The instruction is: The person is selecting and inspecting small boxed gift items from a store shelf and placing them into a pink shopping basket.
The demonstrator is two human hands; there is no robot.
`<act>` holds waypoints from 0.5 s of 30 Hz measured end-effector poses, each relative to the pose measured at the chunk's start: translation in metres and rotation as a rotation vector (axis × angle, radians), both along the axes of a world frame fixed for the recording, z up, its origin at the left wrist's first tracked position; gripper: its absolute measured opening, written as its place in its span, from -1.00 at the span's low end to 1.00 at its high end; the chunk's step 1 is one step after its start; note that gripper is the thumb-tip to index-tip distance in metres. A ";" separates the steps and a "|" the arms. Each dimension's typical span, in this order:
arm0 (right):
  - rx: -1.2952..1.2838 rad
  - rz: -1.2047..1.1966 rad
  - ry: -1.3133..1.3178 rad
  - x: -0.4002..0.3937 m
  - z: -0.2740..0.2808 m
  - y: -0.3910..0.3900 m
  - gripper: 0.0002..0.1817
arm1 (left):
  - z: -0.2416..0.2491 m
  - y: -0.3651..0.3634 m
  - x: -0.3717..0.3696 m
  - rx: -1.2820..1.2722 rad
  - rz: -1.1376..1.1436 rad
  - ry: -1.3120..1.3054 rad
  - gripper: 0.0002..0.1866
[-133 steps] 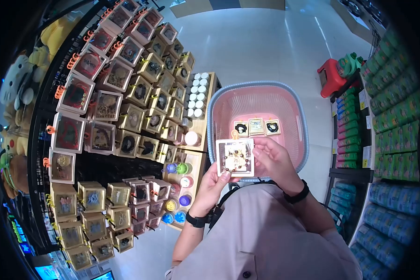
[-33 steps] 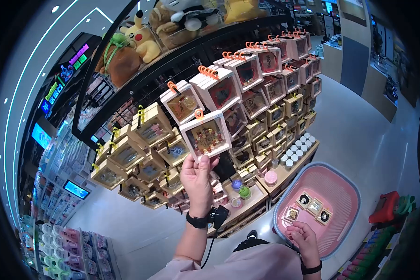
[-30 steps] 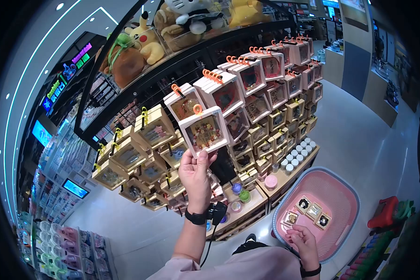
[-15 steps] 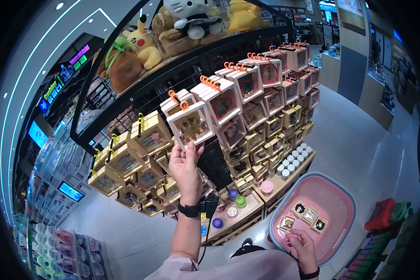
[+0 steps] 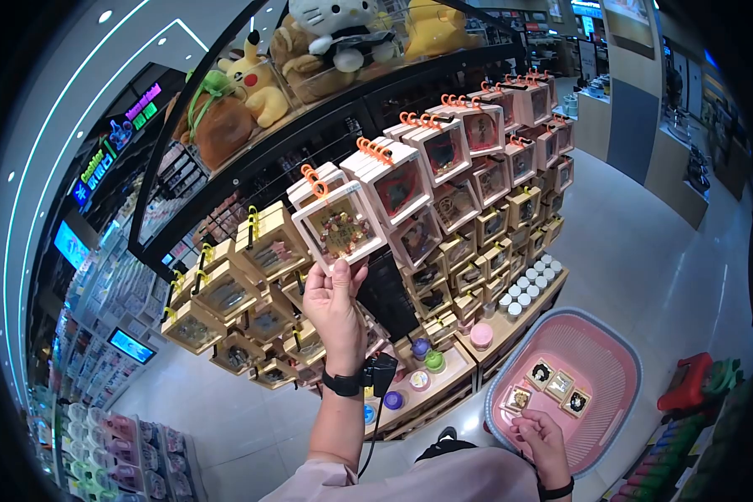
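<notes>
My left hand (image 5: 336, 309) is raised at the display, its thumb and fingers closed on the lower edge of a white-framed display box (image 5: 340, 231). Behind the clear front of this box lies a beaded bracelet. Its top still hangs from an orange coil hook (image 5: 315, 181), and the box leans a little. Low on the right, my right hand (image 5: 540, 442) has curled fingers in front of the near side of a pink basket (image 5: 598, 356) with a grey rim. Whether those fingers grip anything is hidden. Several small framed boxes (image 5: 560, 385) lie inside the basket.
More framed boxes (image 5: 402, 186) hang in rows on the rack, beside wooden-framed ones (image 5: 226, 289) at left. Plush toys (image 5: 263, 88) sit on the shelf above. White-lidded jars (image 5: 525, 290) stand on the low wooden shelf. A red object (image 5: 684, 383) is right of the basket.
The box in my left hand has tilted slightly, and its bracelet shows more clearly. My right hand and the basket contents look nearly unchanged.
</notes>
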State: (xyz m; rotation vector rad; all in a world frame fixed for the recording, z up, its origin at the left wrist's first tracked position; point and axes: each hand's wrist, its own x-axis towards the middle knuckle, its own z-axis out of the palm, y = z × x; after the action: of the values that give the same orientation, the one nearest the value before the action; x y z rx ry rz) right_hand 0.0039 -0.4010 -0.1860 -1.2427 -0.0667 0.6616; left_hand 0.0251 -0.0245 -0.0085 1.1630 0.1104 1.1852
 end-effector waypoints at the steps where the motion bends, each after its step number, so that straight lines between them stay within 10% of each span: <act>1: -0.003 -0.001 -0.001 0.000 0.000 -0.001 -0.61 | 0.000 -0.001 0.000 -0.002 0.005 0.005 -0.82; 15: -0.048 -0.003 -0.057 -0.007 0.001 -0.002 -0.58 | 0.004 -0.002 -0.006 -0.029 -0.017 0.047 -0.82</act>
State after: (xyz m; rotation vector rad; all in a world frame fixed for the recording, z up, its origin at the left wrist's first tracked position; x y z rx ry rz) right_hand -0.0036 -0.4027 -0.1852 -1.3074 -0.0965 0.6285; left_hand 0.0187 -0.0262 -0.0049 1.1649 0.1527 1.1382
